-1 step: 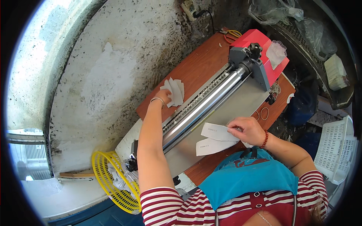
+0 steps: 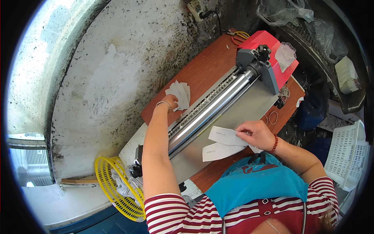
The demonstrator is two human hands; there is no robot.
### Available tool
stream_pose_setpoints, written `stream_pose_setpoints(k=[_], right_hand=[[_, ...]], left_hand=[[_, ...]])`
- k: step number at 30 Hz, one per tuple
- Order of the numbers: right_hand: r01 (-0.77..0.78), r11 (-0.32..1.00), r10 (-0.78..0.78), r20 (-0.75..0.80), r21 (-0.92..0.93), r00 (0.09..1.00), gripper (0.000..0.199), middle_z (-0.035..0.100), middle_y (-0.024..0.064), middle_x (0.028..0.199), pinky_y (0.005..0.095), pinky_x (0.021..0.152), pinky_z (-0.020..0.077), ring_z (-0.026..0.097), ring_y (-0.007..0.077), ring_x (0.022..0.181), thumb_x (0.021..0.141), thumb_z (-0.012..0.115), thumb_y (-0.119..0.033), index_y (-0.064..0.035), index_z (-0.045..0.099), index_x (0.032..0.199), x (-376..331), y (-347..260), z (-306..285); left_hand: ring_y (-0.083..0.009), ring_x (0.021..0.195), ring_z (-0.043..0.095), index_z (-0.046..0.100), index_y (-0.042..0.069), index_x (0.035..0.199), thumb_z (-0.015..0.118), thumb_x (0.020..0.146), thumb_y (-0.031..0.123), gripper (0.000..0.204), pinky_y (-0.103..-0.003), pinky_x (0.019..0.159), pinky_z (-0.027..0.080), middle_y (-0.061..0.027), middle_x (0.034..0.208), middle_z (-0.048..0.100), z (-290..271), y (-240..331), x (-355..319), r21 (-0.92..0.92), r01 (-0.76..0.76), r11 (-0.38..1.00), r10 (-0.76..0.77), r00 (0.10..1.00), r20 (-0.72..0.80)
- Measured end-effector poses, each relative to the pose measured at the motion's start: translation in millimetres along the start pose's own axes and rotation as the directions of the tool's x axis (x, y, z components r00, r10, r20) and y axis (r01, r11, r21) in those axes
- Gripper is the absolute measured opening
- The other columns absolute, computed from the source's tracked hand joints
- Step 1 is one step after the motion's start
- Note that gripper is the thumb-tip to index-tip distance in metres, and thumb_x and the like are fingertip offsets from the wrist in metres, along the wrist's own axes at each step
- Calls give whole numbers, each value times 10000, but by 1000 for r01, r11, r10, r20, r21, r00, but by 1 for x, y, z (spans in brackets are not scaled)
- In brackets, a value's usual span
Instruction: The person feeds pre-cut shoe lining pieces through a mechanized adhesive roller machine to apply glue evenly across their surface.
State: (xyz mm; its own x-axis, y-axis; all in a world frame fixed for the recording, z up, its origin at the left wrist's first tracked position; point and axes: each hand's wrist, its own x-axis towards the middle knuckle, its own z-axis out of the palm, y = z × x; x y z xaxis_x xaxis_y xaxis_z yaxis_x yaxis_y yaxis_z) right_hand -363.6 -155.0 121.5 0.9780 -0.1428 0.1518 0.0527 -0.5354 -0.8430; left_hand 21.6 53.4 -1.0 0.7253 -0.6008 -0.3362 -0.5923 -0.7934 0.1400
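My left hand reaches over the roller machine to a fanned pile of white pieces on the brown table. Its fingers are curled at the pile's near edge; anything between them is hidden. My right hand pinches a white flat piece between thumb and fingers, above the machine's metal plate. A second white piece lies just under it, partly overlapped. Between my hands runs the machine's shiny steel roller, slanting up to a red end housing.
A yellow basket holding white scraps stands at the lower left. White plastic baskets are at the right. Rubber bands lie on the brown table. A stained wall rises behind, with a socket and black cord.
My left hand has drawn back slightly from the pile, showing more of its pieces. The upper piece in my right hand has shifted a little to the right.
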Motion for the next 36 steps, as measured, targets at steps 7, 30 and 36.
stream_pose_setpoints(k=[7, 30, 36], right_hand=[[-383, 915, 378, 64, 129, 924, 143, 655, 39, 692, 241, 574, 480, 574, 63, 626, 826, 665, -117, 25, 679, 839, 16, 21, -27], [350, 899, -340, 82, -263, 937, 116, 547, 65, 858, 387, 625, 465, 569, 253, 759, 751, 688, -101, -75, 625, 844, 0, -1, 18], [-93, 993, 85, 116, 67, 990, 60, 617, 48, 790, 272, 571, 469, 596, 151, 661, 780, 660, -50, -40, 618, 821, 0, 5, -6]], left_hand=[[-217, 932, 628, 671, 44, 1015, 654, 799, 224, 281, -340, 831, 490, -105, 1044, 664, -34, 63, -11, -386, -35, 922, 122, 972, 202], [-251, 843, 640, 640, 85, 922, 652, 729, 108, 195, -383, 753, 510, -102, 969, 661, -45, 49, -17, -165, 16, 986, -94, 873, -479], [-270, 1035, 614, 636, 107, 1134, 673, 752, 179, 390, -381, 911, 475, -126, 1140, 632, -17, 28, -11, 38, 46, 998, -53, 978, 200]])
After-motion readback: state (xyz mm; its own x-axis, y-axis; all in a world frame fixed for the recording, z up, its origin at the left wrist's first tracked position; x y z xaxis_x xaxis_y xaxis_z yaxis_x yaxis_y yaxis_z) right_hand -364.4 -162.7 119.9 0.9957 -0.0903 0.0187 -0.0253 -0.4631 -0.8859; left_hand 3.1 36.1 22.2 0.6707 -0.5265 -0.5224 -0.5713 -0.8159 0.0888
